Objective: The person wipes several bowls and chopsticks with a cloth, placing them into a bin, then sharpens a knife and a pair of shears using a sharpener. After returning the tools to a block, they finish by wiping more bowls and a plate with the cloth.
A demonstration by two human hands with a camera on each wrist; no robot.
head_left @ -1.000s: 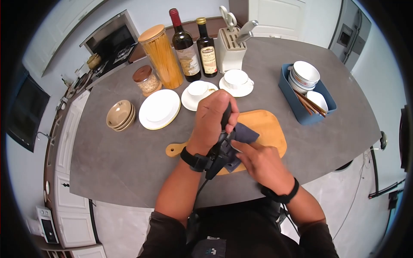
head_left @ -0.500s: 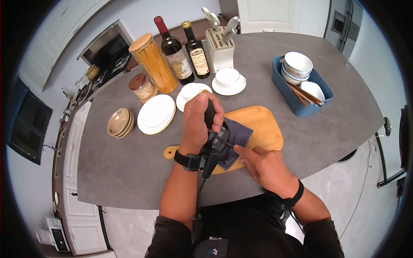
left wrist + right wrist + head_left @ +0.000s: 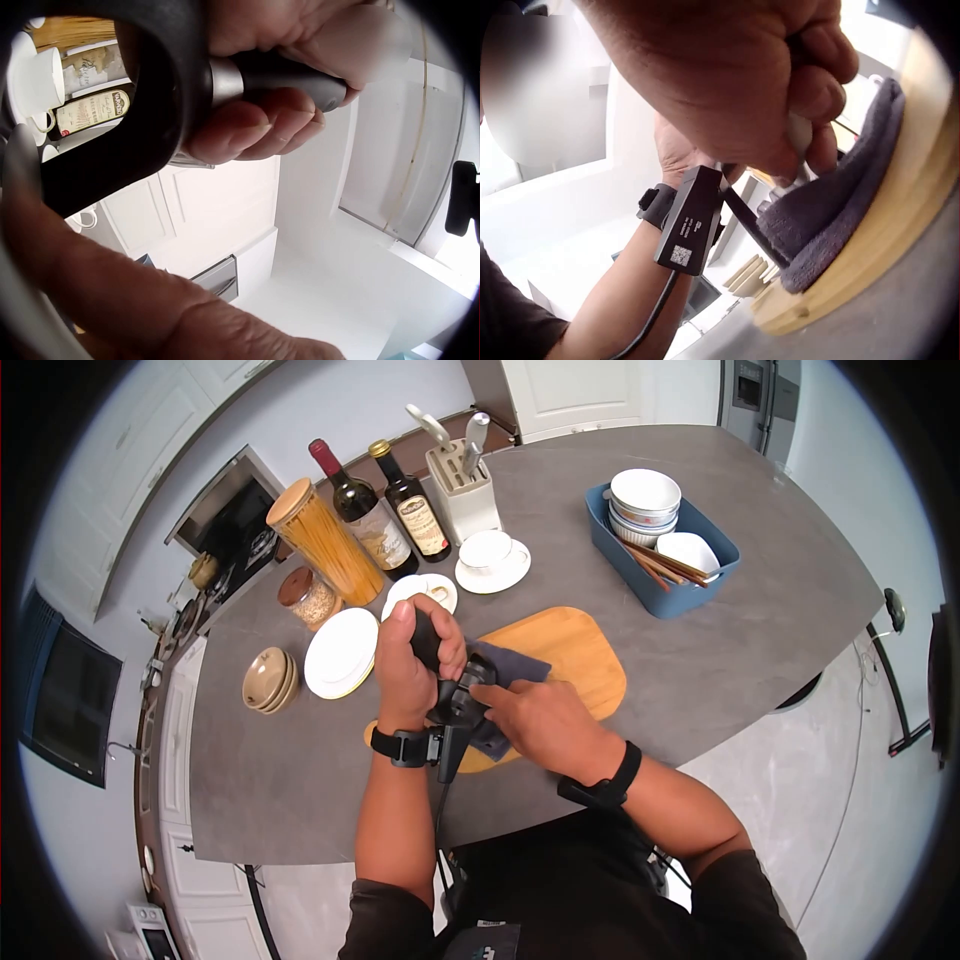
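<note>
My left hand (image 3: 402, 670) grips the black handle of what looks like a knife sharpener (image 3: 154, 112), which has a silver collar and a loop-shaped black body. It stands upright on a folded dark grey cloth (image 3: 522, 664), over the wooden cutting board (image 3: 582, 655). In my right hand (image 3: 548, 722) is a light grey handle (image 3: 800, 139), apparently a small knife's, its blade hidden by my fingers and the sharpener. The right fingertips are right beside the sharpener's body in the head view.
Beige bowls (image 3: 268, 678), white plates (image 3: 342, 650) and cups on saucers (image 3: 495, 568) stand left and beyond. Behind are a pasta jar (image 3: 325, 545), an oat jar (image 3: 308, 598), two bottles (image 3: 418, 522) and a knife block (image 3: 465, 500). A blue bin (image 3: 655, 600) holds bowls and chopsticks.
My right hand drew back from the sharpener, showing a thin strip of blade, and is now close against it again. My left hand keeps its grip. The head view has turned to the right.
</note>
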